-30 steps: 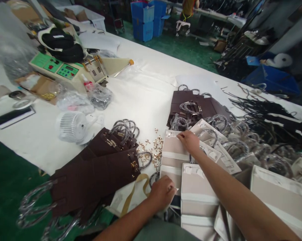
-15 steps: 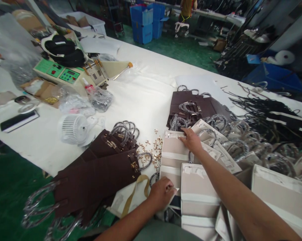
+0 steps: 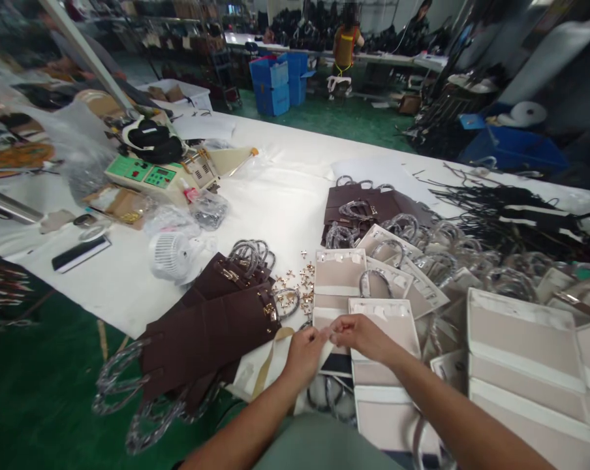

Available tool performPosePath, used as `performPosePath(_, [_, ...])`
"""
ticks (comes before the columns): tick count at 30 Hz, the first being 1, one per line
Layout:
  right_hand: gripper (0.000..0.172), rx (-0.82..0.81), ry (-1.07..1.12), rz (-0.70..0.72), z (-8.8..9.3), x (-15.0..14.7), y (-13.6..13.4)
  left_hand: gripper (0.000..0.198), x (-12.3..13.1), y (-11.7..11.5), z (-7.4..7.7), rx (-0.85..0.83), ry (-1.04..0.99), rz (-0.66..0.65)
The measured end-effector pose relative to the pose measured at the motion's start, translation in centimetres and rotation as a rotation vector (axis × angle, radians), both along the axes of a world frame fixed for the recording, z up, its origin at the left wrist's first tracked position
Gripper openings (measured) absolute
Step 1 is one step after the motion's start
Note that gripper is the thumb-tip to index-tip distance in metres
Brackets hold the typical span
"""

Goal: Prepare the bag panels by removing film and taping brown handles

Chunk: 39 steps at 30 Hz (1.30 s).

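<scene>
My left hand (image 3: pixel 305 356) and my right hand (image 3: pixel 361 334) meet at the near edge of the white table (image 3: pixel 275 196), fingertips pinched together on the white flap of a beige bag panel (image 3: pixel 331 323). Whether a small part sits between the fingers is hidden. Just beyond lie more beige panels (image 3: pixel 380 316) in an overlapping row. A scatter of small gold metal fittings (image 3: pixel 299 287) lies left of them. Dark brown bag pieces (image 3: pixel 211 326) with plastic-wrapped handles (image 3: pixel 248 251) are stacked to the left of my left hand.
A small white fan (image 3: pixel 170 256), a green-panelled machine (image 3: pixel 145 173) and a black notebook (image 3: pixel 79 253) sit at the left. Another brown stack (image 3: pixel 368 205) and black straps (image 3: pixel 510 212) lie farther back. Beige boxes (image 3: pixel 525 356) stand at the right. A person stands by blue crates (image 3: pixel 275 81) far off.
My right hand has drawn back from the far beige panel to meet my left hand near the table edge. The camera has tilted up, showing more of the room.
</scene>
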State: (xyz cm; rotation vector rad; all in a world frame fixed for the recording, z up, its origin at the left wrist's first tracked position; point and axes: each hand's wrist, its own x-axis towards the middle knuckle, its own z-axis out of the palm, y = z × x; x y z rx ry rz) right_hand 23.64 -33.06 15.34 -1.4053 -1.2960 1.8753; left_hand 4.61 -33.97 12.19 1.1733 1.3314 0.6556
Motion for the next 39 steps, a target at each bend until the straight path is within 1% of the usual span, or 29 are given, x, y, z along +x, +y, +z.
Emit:
performPosePath(2, [0.027, 0.037, -0.008, -0.085, 0.0, -0.3, -1.3, 0.054, 0.0, -0.4, 0.6, 0.025, -0.022, -0.033])
performPosePath(4, [0.022, 0.093, -0.027, -0.122, 0.4, -0.2, -1.7, 0.046, 0.1, -0.8, 1.3, 0.049, -0.052, -0.048])
performPosePath(6, [0.017, 0.148, -0.068, -0.119, 1.0, 0.2, -1.8, 0.056, 0.2, -1.0, 1.9, 0.056, -0.104, -0.082])
performPosePath(7, [0.016, 0.173, -0.102, -0.111, 1.4, 0.4, -1.8, 0.058, 0.3, -1.1, 2.2, 0.06, -0.144, -0.118])
performPosePath(8, [0.014, 0.202, -0.148, -0.093, 1.7, 0.6, -1.7, 0.055, 0.3, -1.1, 2.4, 0.07, -0.183, -0.159])
performPosePath(10, [0.013, 0.291, -0.296, -0.038, 2.4, 0.9, -1.6, 0.043, 0.5, -1.0, 2.5, 0.108, -0.217, -0.206])
performPosePath(11, [0.014, 0.362, -0.409, -0.005, 2.7, 0.9, -1.5, 0.039, 0.6, -1.0, 2.4, 0.12, -0.193, -0.196])
performPosePath(14, [0.017, 0.591, -0.791, 0.079, 3.4, 0.8, -0.8, 0.03, 0.7, -0.6, 1.7, 0.106, -0.035, -0.103])
performPosePath(15, [0.019, 0.641, -0.868, 0.108, 3.6, 0.6, -0.4, 0.028, 0.8, -0.4, 1.5, 0.096, 0.001, -0.086])
performPosePath(16, [0.02, 0.675, -0.899, 0.15, 3.8, 0.5, 0.0, 0.027, 0.7, -0.2, 1.3, 0.093, 0.019, -0.079])
performPosePath(18, [0.019, 0.701, -0.872, 0.266, 4.1, 0.1, 0.9, 0.022, 0.7, 0.2, 1.1, 0.093, 0.02, -0.081])
performPosePath(20, [0.017, 0.696, -0.841, 0.395, 4.3, -0.4, 2.0, 0.018, 0.5, 0.6, 1.2, 0.094, 0.026, -0.083])
performPosePath(22, [0.013, 0.685, -0.871, 0.495, 4.2, -0.8, 3.1, 0.015, 0.3, 1.0, 1.2, 0.093, 0.041, -0.079])
performPosePath(24, [0.012, 0.675, -0.914, 0.578, 4.0, -1.1, 4.1, 0.012, 0.2, 1.4, 0.9, 0.092, 0.056, -0.075])
performPosePath(26, [0.009, 0.659, -0.944, 0.625, 3.6, -1.5, 5.2, 0.011, 0.0, 2.0, 0.4, 0.096, 0.067, -0.066])
performPosePath(30, [0.01, 0.646, -0.971, 0.623, 2.4, -2.4, 7.7, 0.014, -0.2, 3.7, -0.9, 0.126, 0.087, -0.014])
performPosePath(32, [0.015, 0.665, -0.974, 0.642, 1.5, -2.6, 9.3, 0.016, -0.4, 4.6, -1.3, 0.137, 0.097, 0.019])
performPosePath(34, [0.021, 0.69, -1.014, 0.649, 0.3, -2.4, 11.1, 0.017, -0.4, 5.0, -1.4, 0.146, 0.097, 0.032])
performPosePath(36, [0.023, 0.693, -1.059, 0.597, -1.0, -1.7, 13.2, 0.016, -0.2, 4.9, -1.3, 0.163, 0.074, 0.004])
performPosePath(39, [0.018, 0.614, -0.999, 0.384, -2.8, -0.2, 16.6, 0.013, 0.4, 4.4, -1.3, 0.125, 0.005, -0.087])
